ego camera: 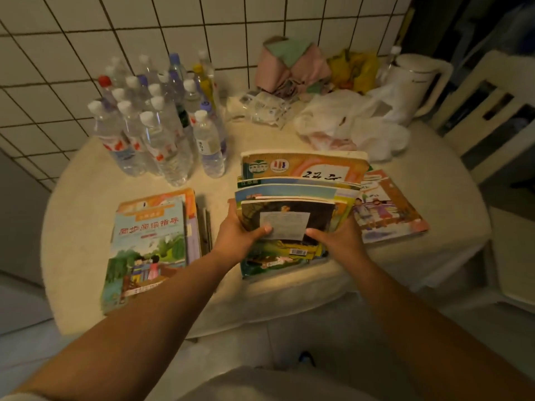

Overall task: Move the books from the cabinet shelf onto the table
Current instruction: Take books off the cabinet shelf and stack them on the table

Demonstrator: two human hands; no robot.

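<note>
A fanned stack of colourful books (298, 192) rests on the round white table (86, 180) at its middle. My left hand (237, 237) grips the stack's left side and my right hand (338, 237) grips its right side, thumbs on the dark top cover with a white label. A second pile of books (150, 244) lies to the left, topped by a blue-green cover with red characters. Another book (388, 212) lies flat to the right, partly under the stack. The cabinet shelf is out of view.
Several clear water bottles (156, 120) stand at the table's back left. White plastic bags (347, 123), pink and yellow bags (292, 68) and a white kettle (411, 79) crowd the back right by the tiled wall. A white chair (492, 111) stands at the right.
</note>
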